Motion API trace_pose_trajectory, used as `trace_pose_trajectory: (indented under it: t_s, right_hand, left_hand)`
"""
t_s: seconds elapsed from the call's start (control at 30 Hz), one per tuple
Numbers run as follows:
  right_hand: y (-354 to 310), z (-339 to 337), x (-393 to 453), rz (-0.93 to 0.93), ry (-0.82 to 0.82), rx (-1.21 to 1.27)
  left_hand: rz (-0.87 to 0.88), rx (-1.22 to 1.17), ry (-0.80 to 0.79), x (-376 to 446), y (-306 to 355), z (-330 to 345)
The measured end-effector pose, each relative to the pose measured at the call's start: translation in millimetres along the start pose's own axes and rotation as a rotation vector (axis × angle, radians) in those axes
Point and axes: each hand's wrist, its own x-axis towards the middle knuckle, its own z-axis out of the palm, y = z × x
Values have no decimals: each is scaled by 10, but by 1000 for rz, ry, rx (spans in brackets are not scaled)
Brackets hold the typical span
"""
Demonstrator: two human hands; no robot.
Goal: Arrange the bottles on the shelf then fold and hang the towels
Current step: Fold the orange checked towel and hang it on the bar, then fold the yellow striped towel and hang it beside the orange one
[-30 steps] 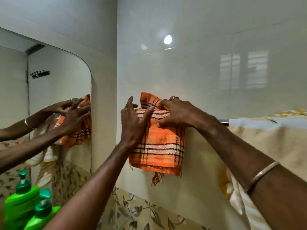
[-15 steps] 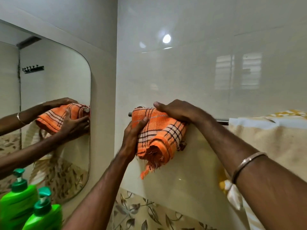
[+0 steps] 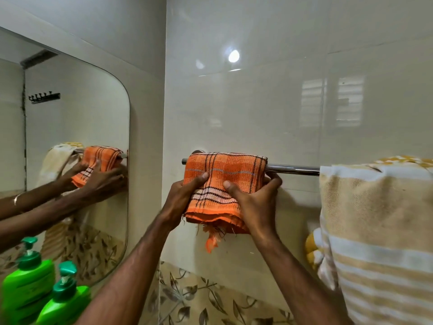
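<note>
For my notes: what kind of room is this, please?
Most likely a bathroom: a chrome towel rail on glossy tiled wall carries a folded orange checked towel, beside a rounded wall mirror and green pump bottles.

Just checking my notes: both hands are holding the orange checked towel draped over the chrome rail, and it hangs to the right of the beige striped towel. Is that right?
One thing is off: in the head view the orange checked towel hangs left of the beige striped towel, not right. Both the left hand and right hand do hold it over the chrome rail.
</note>
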Motion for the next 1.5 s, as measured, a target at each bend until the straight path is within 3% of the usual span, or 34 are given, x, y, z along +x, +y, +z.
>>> trace_pose_trajectory:
  t_s: [0.17, 0.37, 0.67, 0.8, 0.9, 0.97, 1.03, 1.13, 1.27, 1.37, 1.5]
  right_hand:
    - [20, -155, 208, 136, -370, 21]
    - [132, -172, 211, 81, -454, 7]
    - [112, -184, 57, 31, -400, -102]
    - [-43, -386, -172, -46, -379, -398]
    - [-226, -748, -396, -357, -163, -587]
    - [-399, -1041, -452, -600, 34, -653]
    - [-540, -1346, -435, -708, 244, -795]
    - [-596, -1754, -313, -537, 369, -960]
    - [-530, -2138, -142, -288, 273, -977]
    - [-517, -2334, -56, -302, 208, -886]
    - [-494, -2472, -3, -314, 172, -560]
  left_hand:
    - [87, 70, 38, -81, -115, -11]
    - [99, 180, 95, -81, -199, -6]
    - [95, 317, 233, -178, -139, 57]
    - [97, 465, 261, -232, -82, 35]
    - [63, 580, 333, -291, -67, 14]
    - [102, 669, 482, -351, -43, 61]
    - [219, 679, 642, -440, 1, 186]
    - [452, 683, 761, -635, 129, 489]
    - [676, 723, 735, -875, 283, 1018]
    - [773, 753, 691, -1005, 368, 1416]
    - [795, 674, 542, -1156, 448, 1917]
